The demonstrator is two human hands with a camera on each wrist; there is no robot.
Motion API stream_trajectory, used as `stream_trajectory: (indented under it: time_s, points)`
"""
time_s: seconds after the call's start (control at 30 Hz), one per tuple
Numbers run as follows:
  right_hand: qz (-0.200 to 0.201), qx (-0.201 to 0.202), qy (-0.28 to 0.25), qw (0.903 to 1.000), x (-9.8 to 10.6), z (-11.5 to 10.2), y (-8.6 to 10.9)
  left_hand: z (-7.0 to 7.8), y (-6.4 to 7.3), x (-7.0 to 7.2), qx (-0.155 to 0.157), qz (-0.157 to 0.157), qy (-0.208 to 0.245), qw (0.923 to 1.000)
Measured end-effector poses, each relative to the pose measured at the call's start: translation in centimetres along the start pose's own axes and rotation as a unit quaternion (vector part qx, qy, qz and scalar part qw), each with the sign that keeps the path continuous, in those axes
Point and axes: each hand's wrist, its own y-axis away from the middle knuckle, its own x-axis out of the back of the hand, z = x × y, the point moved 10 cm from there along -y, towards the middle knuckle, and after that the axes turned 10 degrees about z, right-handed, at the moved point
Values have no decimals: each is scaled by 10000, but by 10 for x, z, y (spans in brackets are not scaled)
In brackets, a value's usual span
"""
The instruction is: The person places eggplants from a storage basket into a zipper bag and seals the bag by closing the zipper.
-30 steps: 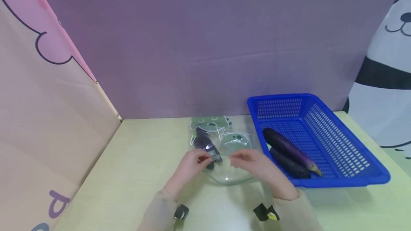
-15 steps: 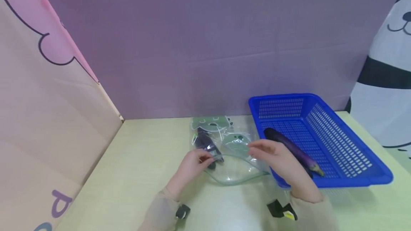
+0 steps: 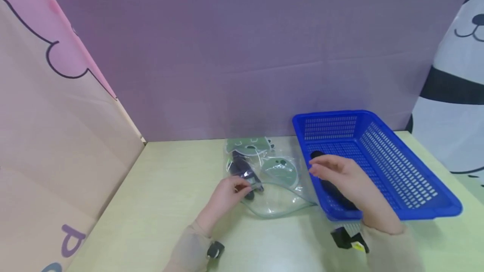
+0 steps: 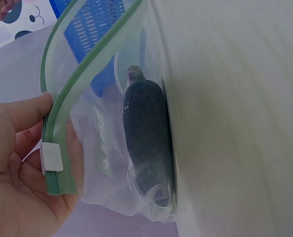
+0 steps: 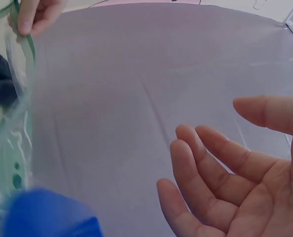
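Note:
My left hand (image 3: 226, 193) pinches one corner of a clear zip bag (image 3: 281, 171) with green prints, close by its white slider (image 4: 52, 157). The bag's green-edged mouth gapes toward me. Inside lies a dark eggplant (image 4: 146, 131), stem toward the mouth in the left wrist view; in the head view dark shapes partly overlap there. My right hand (image 3: 349, 181) hovers over the left side of a blue basket (image 3: 401, 214), fingers loosely bent and thumb apart, with nothing in it. Beneath it, mostly hidden, an eggplant (image 3: 316, 154) and another dark, long vegetable (image 3: 340, 198) lie in the basket.
The basket stands at the right of the pale table (image 3: 170, 188), close beside the bag. A purple cloth wall (image 3: 242, 62) rises behind the table. Printed cloth panels stand at left and right.
My right hand has let go of the bag's edge and moved right, over the basket. The bag's mouth has spread wider on the right. My left hand has stayed in place.

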Motion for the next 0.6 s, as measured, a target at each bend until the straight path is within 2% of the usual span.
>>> stream_trajectory:
  time_s: [0.17, 0.3, 0.47, 0.6]
  points:
    - [146, 158, 465, 9987, 19, -8, -7, 1, 0, 0, -9, -6, 18, 10000]
    - [159, 127, 677, 9975, 31, -12, -11, 1, -1, 1, 73, -36, 37, 10000]
    - [156, 165, 944, 9953, 39, -15, -17, 0, 0, 0, 116, -44, 27, 9999]
    - [-18, -36, 1149, 9934, 42, -7, -22, 0, 0, 0, 50, -37, 9, 10000]
